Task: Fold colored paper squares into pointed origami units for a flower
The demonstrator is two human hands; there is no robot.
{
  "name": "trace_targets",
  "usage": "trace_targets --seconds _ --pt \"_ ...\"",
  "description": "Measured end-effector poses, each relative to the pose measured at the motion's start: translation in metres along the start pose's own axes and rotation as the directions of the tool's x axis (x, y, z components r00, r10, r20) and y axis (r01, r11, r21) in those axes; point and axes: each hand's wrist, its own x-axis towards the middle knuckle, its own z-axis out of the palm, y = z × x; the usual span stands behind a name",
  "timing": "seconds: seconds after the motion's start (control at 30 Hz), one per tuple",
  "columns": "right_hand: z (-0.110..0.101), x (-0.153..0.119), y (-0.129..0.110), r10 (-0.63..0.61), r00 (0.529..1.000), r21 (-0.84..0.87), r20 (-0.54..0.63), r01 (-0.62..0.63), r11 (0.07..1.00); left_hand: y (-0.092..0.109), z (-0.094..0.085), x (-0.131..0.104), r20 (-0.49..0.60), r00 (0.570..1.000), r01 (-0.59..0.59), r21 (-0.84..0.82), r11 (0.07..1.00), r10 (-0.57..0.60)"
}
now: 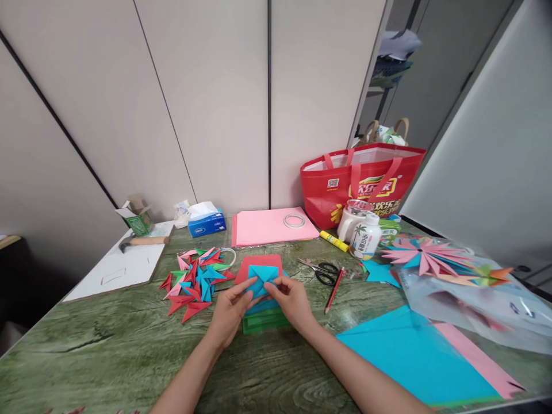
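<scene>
A small piece of folded blue paper (264, 272) is held up between my two hands near the middle of the table. My left hand (233, 307) grips its left edge, thumb in front and fingers behind. On the right edge, my right hand (293, 300) pinches the paper between thumb and fingers. Creases run down from its top corners toward the centre. Beneath it lie stacked red paper (259, 261) and green paper (263, 322), partly covered by my hands. A heap of folded paper pieces (200, 282) in red, blue, pink and green lies to the left.
Scissors (324, 272), a red pencil (334, 290) and a glue stick (334, 241) lie to the right. Blue sheets (409, 356) cover the front right. Behind are pink paper (267, 227), a tissue box (207, 221), a white bottle (365, 237) and a red bag (323, 192). A hammer (144, 241) rests left.
</scene>
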Motion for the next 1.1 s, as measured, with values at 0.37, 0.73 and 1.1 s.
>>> trace_targets --seconds 0.37,0.73,1.1 --pt "0.0018 0.0001 0.0022 0.065 0.997 0.102 -0.051 -0.06 0.993 -0.0036 0.0025 -0.0002 -0.042 0.999 0.009 0.055 0.998 -0.007" --pt "0.0027 -0.0005 0.0028 0.073 0.995 0.143 -0.069 -0.063 0.988 -0.0071 0.0037 0.0013 -0.056 0.998 -0.031 0.042 0.999 0.033" --pt "0.0017 0.0002 0.0043 0.075 0.993 0.144 -0.088 -0.062 0.988 -0.006 0.0048 0.0005 -0.023 0.999 -0.028 -0.036 0.999 0.027"
